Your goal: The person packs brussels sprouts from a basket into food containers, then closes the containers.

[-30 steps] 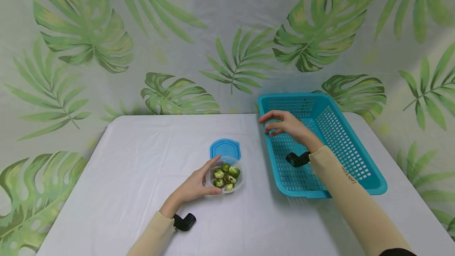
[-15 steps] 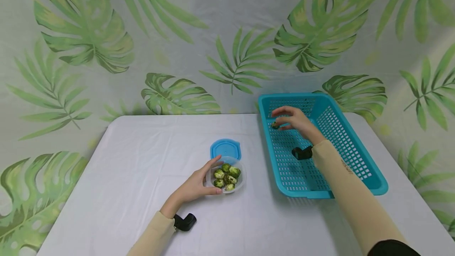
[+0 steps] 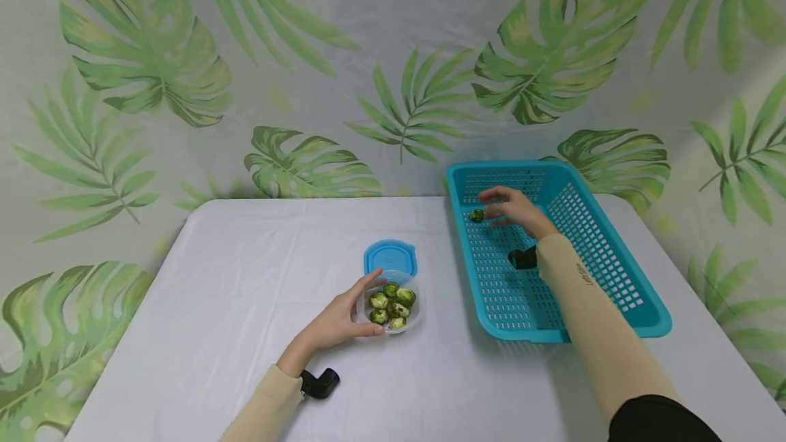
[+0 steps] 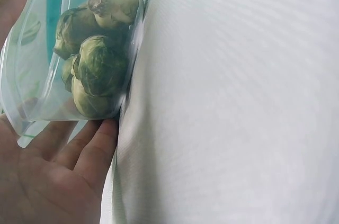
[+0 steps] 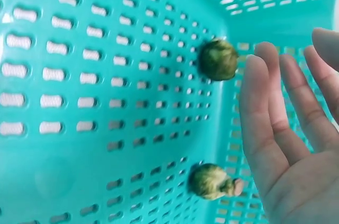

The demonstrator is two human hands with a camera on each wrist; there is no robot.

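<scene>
My left hand (image 3: 338, 321) grips a small clear plastic container (image 4: 39, 75), its thumb and fingers round opposite sides. Several Brussels sprouts (image 3: 393, 304) lie in that container, which stands on the white table. Inside the turquoise basket (image 3: 614, 285), my right hand (image 3: 517, 211) has its fingers extended and holds nothing. One Brussels sprout (image 5: 218, 60) sits in the basket just off the fingertips. A second sprout (image 5: 209, 181) shows lower down in the right wrist view, near the palm; from the head camera the hand hides it.
A blue lid (image 3: 389, 256) lies flat on the white table (image 3: 245, 278), right behind the clear container. The basket's raised perforated walls stand around my right hand. Behind the table hangs a leaf-patterned cloth (image 3: 405, 87).
My right hand has moved from over the basket's left rim rightward into the basket. The sprout beside its fingers has come into view and now sits apart from them. The left hand stays put.
</scene>
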